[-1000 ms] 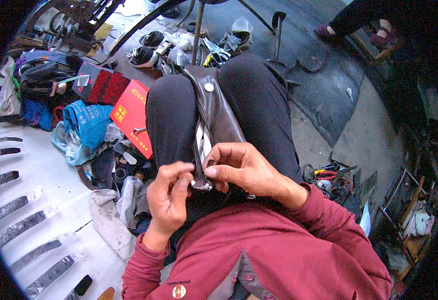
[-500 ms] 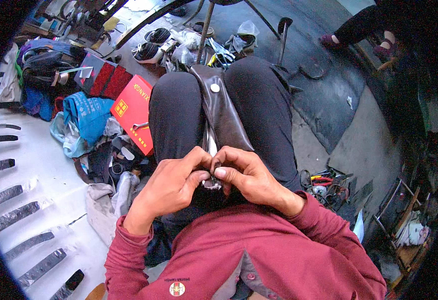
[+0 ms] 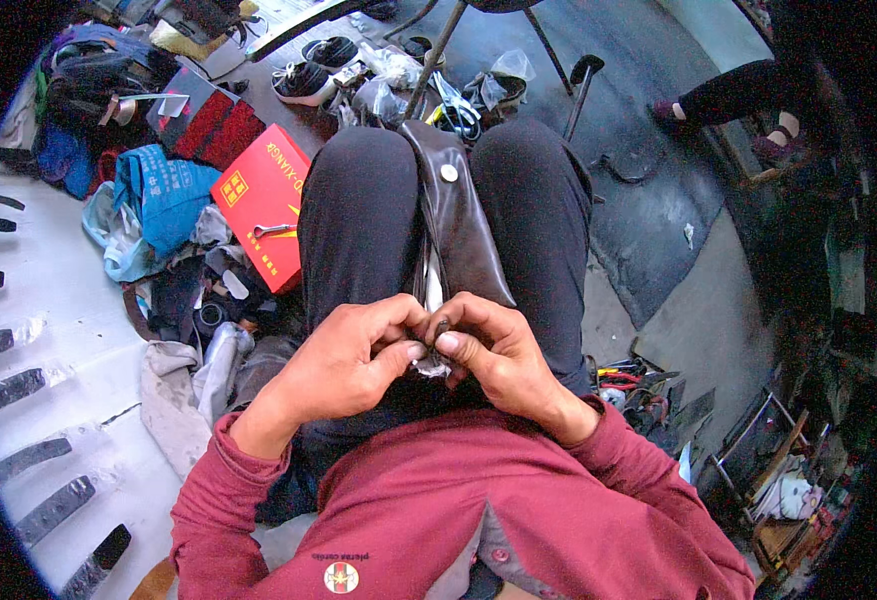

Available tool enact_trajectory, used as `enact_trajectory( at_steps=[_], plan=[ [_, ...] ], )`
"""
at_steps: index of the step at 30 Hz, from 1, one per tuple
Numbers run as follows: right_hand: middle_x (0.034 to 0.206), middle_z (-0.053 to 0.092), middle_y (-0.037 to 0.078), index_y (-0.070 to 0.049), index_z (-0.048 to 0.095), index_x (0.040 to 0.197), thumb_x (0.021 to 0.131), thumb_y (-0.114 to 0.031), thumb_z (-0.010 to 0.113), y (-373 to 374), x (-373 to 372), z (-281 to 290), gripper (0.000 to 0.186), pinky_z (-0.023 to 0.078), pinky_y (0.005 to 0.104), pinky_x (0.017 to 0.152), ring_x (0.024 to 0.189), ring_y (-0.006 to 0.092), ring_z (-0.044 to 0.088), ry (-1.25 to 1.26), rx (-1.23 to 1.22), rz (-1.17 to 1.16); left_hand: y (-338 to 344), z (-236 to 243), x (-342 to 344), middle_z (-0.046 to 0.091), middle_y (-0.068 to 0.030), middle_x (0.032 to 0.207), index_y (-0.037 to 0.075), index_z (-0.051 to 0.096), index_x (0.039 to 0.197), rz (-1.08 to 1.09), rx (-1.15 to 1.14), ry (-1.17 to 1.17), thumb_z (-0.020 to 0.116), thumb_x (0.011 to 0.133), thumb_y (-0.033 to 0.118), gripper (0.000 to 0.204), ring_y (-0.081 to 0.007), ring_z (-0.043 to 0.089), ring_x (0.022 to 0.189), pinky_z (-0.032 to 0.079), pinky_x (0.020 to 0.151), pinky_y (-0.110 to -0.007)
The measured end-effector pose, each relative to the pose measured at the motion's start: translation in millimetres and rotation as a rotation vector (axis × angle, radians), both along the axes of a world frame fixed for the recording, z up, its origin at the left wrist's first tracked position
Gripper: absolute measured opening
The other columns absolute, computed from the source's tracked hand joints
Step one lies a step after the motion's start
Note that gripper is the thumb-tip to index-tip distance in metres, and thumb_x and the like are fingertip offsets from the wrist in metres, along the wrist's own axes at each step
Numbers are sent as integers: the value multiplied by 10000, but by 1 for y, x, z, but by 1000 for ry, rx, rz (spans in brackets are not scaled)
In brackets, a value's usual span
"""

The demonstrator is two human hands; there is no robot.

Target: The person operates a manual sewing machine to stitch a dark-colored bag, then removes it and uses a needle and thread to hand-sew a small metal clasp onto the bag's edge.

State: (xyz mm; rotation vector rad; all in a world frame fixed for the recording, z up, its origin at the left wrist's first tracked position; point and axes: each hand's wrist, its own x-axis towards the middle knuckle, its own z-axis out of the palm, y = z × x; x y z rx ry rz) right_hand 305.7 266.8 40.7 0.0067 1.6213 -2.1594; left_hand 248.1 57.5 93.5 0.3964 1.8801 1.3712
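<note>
A dark brown leather piece (image 3: 468, 250), perhaps a bag or pouch, lies lengthwise between my knees. A round pale snap button (image 3: 448, 173) sits near its far end. Along its left side a strip of white material (image 3: 433, 288) shows. My left hand (image 3: 343, 360) and my right hand (image 3: 495, 352) meet at its near end, thumbs and forefingers pinching the edge close together. Beneath the fingertips a ragged whitish bit (image 3: 428, 368) sticks out. Exactly what each fingertip grips is partly hidden by the fingers.
A red box (image 3: 258, 205) with a small metal tool on it lies left of my knee, beside a blue bag (image 3: 163, 195) and cloths. Shoes (image 3: 303, 80) and plastic bags lie ahead. Pliers and other tools (image 3: 623, 380) are at right. Another person's feet (image 3: 778, 140) show far right.
The view has shifted a little, so the surroundings sit slightly differently. Both hands keep pinching the leather's near end, with hardly any visible change in the fingers.
</note>
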Motion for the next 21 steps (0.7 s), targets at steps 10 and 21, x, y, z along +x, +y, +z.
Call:
enact_trajectory(
  at_steps=[10, 21],
  plan=[
    [929, 638, -16, -36, 651, 1022, 1018, -81, 607, 4, -11, 5, 63, 497, 274, 798, 873, 80, 563, -44, -34, 112, -7, -19, -1, 611, -106, 721, -4, 573, 987, -38, 95, 66, 579, 902, 17, 88, -138, 574, 641, 461, 624, -327],
    [929, 652, -5, -33, 656, 1038, 1038, -174, 650, 0, -4, 9, 141, 518, 230, 705, 794, 57, 595, 25, 96, 36, -7, -8, 0, 694, -180, 881, 20, 621, 1063, -96, -43, 279, 658, 904, 67, 170, -344, 718, 825, 530, 725, -394]
  ],
)
